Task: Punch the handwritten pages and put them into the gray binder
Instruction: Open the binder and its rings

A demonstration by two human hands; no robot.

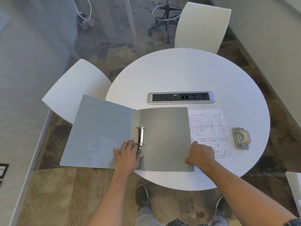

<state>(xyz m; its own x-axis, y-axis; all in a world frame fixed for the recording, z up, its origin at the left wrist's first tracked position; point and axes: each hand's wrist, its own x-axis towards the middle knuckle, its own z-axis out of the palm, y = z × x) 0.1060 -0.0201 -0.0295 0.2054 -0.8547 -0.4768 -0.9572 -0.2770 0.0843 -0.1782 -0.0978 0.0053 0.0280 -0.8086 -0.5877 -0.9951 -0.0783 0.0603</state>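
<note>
The gray binder (164, 136) lies open on the round white table (179, 74), its left cover hanging past the table edge. Its metal ring clip (140, 137) sits at the spine with no pages on it. My left hand (127, 154) rests flat on the left cover beside the lower ring, fingers spread. My right hand (201, 154) rests on the binder's right edge and on the handwritten pages (210, 126), which lie just right of the binder, partly tucked under it. The beige hole punch (241, 138) stands to the right of the pages, untouched.
A silver power and socket strip (181, 97) is set into the table behind the binder. Two white chairs stand at the left (73, 90) and at the back (202, 25). My shoes (141, 195) are on the carpet below the table edge.
</note>
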